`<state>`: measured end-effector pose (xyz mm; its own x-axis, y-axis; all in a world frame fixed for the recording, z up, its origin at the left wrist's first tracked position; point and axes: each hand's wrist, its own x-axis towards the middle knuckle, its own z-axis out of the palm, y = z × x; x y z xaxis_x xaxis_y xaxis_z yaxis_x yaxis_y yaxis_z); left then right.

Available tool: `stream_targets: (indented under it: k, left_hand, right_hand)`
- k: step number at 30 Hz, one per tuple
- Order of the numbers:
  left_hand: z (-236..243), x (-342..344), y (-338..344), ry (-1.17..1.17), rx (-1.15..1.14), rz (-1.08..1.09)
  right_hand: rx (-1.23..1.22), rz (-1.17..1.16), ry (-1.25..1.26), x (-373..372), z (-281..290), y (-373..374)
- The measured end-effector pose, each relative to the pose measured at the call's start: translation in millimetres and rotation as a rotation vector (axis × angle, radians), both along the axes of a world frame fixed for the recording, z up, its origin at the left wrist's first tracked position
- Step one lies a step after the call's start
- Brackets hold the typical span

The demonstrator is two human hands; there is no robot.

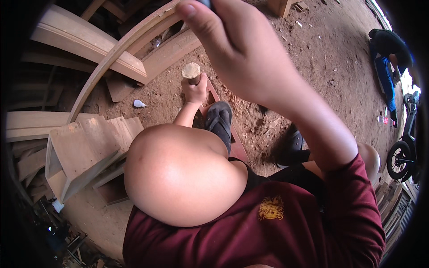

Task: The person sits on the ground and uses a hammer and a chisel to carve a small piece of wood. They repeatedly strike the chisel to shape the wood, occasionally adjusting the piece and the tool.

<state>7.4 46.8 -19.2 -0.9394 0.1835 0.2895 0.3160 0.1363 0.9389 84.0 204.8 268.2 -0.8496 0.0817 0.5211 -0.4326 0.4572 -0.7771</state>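
Observation:
My left hand (194,91) grips an upright round handle with a pale, battered flat top (191,70), above a narrow reddish wooden board (237,147) on the dirt. My sandalled foot (218,118) rests on that board, just beside the hand. My right hand (232,49) is raised large at the top centre, fingers closed on something grey-blue (204,3) that is mostly cut off by the frame edge. A long curved strip of pale wood (105,64) runs behind this hand. What the lower end of the upright handle touches is hidden by my left hand.
Stacked beams (85,40) and boxy plywood pieces (80,152) crowd the left. Wood shavings and a small white bottle (139,103) lie on the dirt. At the right are a person bent over in dark clothing (384,62), a clear bottle (385,121) and a two-wheeled vehicle (400,158).

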Motion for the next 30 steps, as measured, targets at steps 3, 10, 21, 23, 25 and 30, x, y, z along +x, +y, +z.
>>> stream_targets:
  k: [3,10,21,23,25,30]
  left_hand:
    - [4.6,2.4,-1.3,-0.021,-0.123,0.061]
    - [4.5,6.4,-2.2,-0.043,-0.069,-0.010]
    - [8.0,7.9,3.2,0.026,-0.009,0.029]
    - [5.2,6.4,1.1,-0.189,-0.026,0.023]
    - [1.5,4.5,-0.9,0.154,-0.107,-0.002]
    - [-4.1,4.3,-1.2,0.067,-0.098,0.017]
  right_hand:
    - [0.313,0.011,-0.554,5.5,-41.5,-12.6]
    - [0.222,0.072,-0.476,11.2,-11.2,12.8]
    - [0.417,0.149,-0.835,10.7,-63.3,-4.1]
    - [0.333,0.090,-0.767,6.6,-30.9,4.9]
    - [0.124,0.084,-0.530,7.8,8.8,11.3]
    - [-0.074,-0.031,-0.229,9.1,-19.4,-3.1]
